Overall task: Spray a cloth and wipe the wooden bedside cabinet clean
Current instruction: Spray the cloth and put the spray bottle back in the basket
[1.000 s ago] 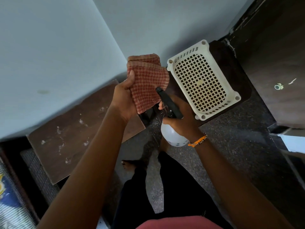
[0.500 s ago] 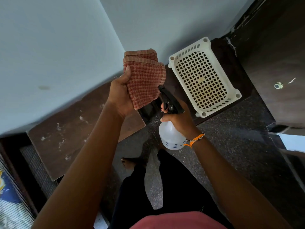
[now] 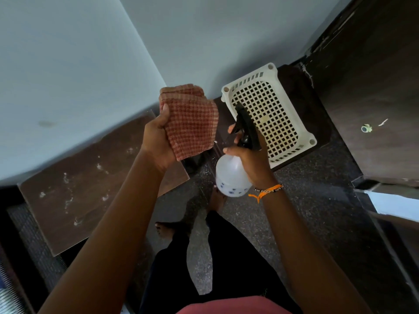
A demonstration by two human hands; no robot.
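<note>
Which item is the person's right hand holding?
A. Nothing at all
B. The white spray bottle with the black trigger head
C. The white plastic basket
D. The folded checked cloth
B: the right hand grips the neck of the spray bottle, while the left hand holds the cloth.

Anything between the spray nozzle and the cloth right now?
Nothing: in the head view the gap from the spray bottle nozzle to the cloth is open air.

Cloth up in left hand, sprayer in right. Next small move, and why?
Probably squeeze the trigger: the right hand holds the spray bottle with its nozzle toward the folded cloth in the left hand, and the dusty cabinet top looks unwiped.
</note>
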